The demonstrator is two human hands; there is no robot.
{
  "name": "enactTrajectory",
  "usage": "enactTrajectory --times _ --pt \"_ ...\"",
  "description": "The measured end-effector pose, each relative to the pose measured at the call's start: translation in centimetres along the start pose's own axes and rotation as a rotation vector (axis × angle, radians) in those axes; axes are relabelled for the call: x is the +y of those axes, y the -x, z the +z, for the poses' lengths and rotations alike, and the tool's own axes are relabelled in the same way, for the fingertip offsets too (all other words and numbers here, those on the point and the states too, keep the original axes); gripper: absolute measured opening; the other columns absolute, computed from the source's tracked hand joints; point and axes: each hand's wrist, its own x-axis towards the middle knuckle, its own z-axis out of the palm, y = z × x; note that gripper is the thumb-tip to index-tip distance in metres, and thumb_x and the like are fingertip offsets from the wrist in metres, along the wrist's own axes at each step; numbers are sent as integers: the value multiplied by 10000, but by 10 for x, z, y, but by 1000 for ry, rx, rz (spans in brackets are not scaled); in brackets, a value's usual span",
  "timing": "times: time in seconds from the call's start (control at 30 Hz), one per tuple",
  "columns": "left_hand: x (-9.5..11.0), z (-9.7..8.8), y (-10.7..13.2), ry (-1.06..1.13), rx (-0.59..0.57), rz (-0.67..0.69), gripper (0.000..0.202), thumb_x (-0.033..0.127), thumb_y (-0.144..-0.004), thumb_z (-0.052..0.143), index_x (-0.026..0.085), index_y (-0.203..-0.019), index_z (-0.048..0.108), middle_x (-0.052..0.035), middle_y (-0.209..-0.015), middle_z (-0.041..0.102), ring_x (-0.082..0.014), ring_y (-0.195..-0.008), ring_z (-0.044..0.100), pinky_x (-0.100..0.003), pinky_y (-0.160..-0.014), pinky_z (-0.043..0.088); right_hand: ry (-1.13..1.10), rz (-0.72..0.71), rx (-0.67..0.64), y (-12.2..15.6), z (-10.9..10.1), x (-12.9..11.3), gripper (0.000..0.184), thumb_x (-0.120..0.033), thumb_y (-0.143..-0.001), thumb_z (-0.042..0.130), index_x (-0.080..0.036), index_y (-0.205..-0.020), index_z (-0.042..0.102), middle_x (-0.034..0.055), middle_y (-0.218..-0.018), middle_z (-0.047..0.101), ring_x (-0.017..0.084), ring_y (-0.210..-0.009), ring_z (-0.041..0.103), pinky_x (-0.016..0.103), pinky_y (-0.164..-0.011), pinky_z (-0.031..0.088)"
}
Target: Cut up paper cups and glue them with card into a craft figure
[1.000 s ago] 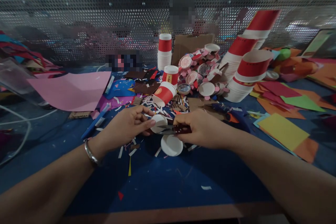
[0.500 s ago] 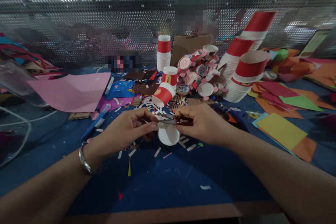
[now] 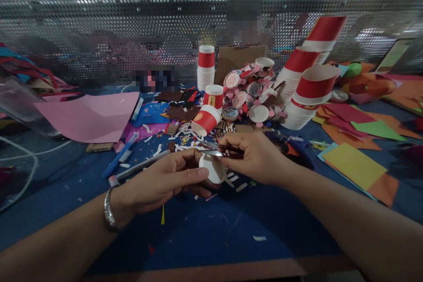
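My left hand (image 3: 175,174) pinches a small round white cup bottom (image 3: 216,169), with the thumb lying on its face and the other fingers behind. Dark-handled scissors (image 3: 213,152) are gripped in my right hand (image 3: 251,156). Their blades point left, just above the upper edge of the white piece, and stand slightly apart. Whether the blades touch it I cannot tell. White paper scraps (image 3: 190,144) lie around and behind both hands. Just beyond stands a red and white paper cup (image 3: 213,97), and another paper cup (image 3: 206,120) leans in front of it.
A heap of decorated cup bottoms (image 3: 244,90) sits behind my hands. Stacked cups (image 3: 300,92) rise to its right. Coloured paper (image 3: 357,163) lies at right, a pink sheet (image 3: 89,114) at left. A marker (image 3: 142,165) rests near my left wrist. Perforated metal mesh (image 3: 109,22) closes the back.
My left hand has moved slightly right and down, its thumb now over the white cup bottom, which has tilted. The marker beside it has come into view. My right hand has barely moved.
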Motion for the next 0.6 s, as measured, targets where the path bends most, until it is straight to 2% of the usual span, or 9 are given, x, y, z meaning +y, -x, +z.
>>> enactTrajectory --times 0.1,0.17,0.23,0.27,0.33,0.37,0.47,0.53,0.6 --pt "1 -2 0 -10 49 41 217 366 -878 766 182 -953 678 -86 -1054 712 -211 -961 689 -325 -799 620 -9 -6 22 0 0 -1 79 -263 -834 654 -184 -842 653 6 -758 647 151 -690 560 280 -629 389" --pt "4 -11 1 -147 186 88 245 408 -883 753 192 -870 638 -56 -937 705 -175 -818 675 -270 -681 595 11 -10 70 -1 0 0 77 -253 -832 665 -186 -810 635 0 -727 622 146 -679 538 277 -618 376" --pt "7 -23 1 -396 366 160 267 463 -903 714 217 -879 614 -21 -783 687 -127 -568 589 -224 -485 470 34 -8 119 -1 -1 2 141 -277 -853 669 -188 -765 605 -12 -682 577 132 -640 495 275 -591 351" --pt "9 -30 1 -570 446 177 276 487 -905 703 224 -897 621 -5 -697 660 -119 -478 540 -235 -442 418 42 -3 136 -1 -2 3 174 -295 -868 666 -189 -752 593 -17 -666 559 126 -623 477 275 -581 341" --pt "12 -41 0 -891 583 246 236 456 -902 706 226 -901 654 -14 -707 673 -134 -516 562 -252 -491 401 55 16 159 -2 -2 5 216 -330 -894 656 -189 -748 581 -24 -646 544 118 -605 462 275 -570 331" --pt "13 -44 -1 -1020 606 249 208 428 -897 706 223 -885 672 -24 -750 697 -148 -558 584 -264 -523 402 62 23 167 -2 -3 6 229 -341 -900 654 -188 -748 577 -26 -640 543 116 -602 462 275 -568 328" --pt "13 -46 -5 -1265 613 130 179 398 -898 656 224 -874 692 -21 -757 710 -189 -631 612 -292 -571 386 86 28 188 -2 -4 7 242 -344 -901 656 -186 -740 569 -26 -632 548 114 -594 465 277 -565 320" --pt "12 -43 -8 -1326 596 67 197 407 -906 613 224 -875 680 -15 -757 708 -204 -649 619 -303 -584 383 107 26 193 -2 -4 7 227 -322 -890 661 -184 -736 569 -25 -631 552 114 -588 469 278 -564 318" --pt "10 -40 -11 -1344 589 66 206 418 -897 605 224 -869 669 -19 -796 715 -212 -682 632 -310 -599 391 127 31 190 -2 -3 6 202 -278 -871 663 -184 -724 560 -28 -623 545 113 -581 469 278 -561 318"
